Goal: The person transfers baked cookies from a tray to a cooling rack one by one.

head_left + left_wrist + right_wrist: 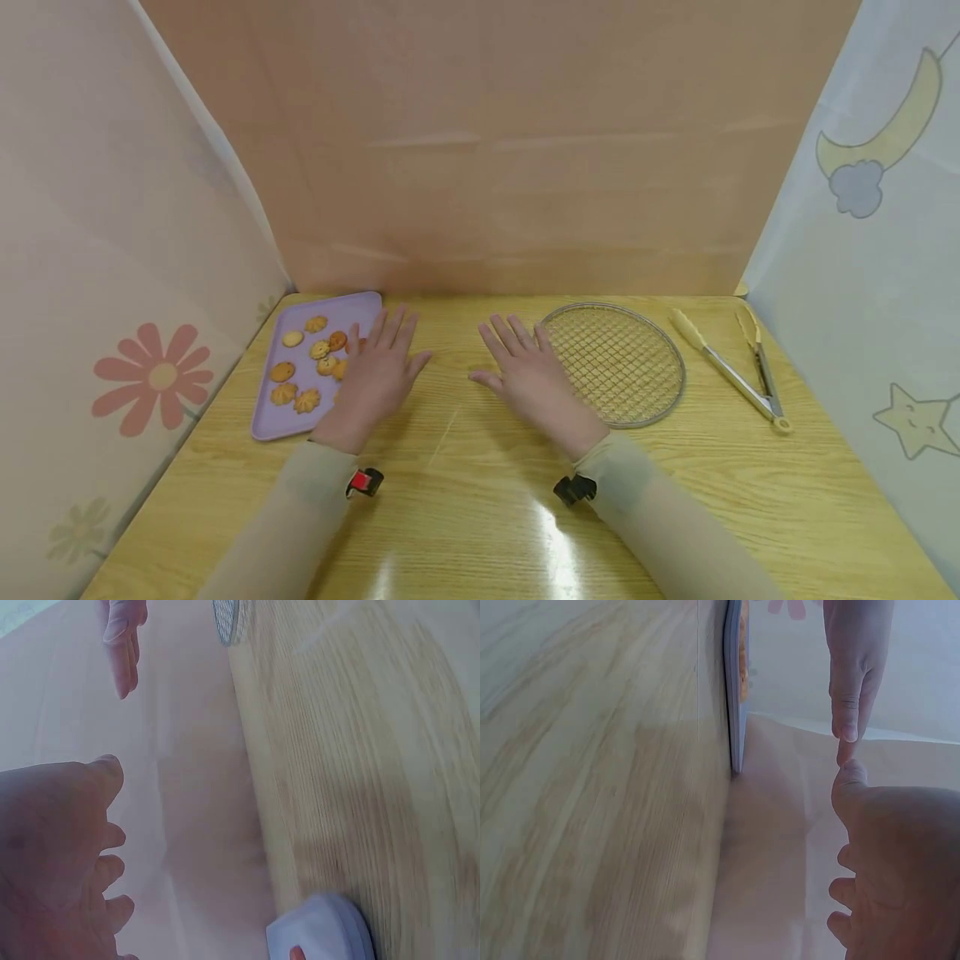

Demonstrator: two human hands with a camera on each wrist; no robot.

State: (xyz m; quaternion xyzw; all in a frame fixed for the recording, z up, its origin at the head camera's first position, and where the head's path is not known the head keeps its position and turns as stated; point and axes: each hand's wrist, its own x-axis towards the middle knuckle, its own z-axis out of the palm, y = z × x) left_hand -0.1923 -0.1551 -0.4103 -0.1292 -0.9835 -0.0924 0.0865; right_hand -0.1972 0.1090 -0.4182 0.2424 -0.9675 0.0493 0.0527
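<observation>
Both hands are stretched out palm down with straight, spread fingers and hold nothing. My left hand [377, 371] lies at the right edge of a lilac tray [264, 423] and covers part of that edge. Several small biscuits [316, 358] lie on the tray. My right hand [527, 371] is beside the left rim of a round wire mesh rack [622, 367]. Whether the palms touch the wooden table [465, 517] does not show. The left wrist view has my left hand [52, 855] and a tray corner [322, 930]. The right wrist view has my right hand [896, 862] and the tray edge [735, 690].
Metal tongs [735, 375] with pale yellow tips lie to the right of the rack. A peach panel stands behind the table. Patterned cloth screens close off the left and right sides. Bare wood runs along the near half of the table.
</observation>
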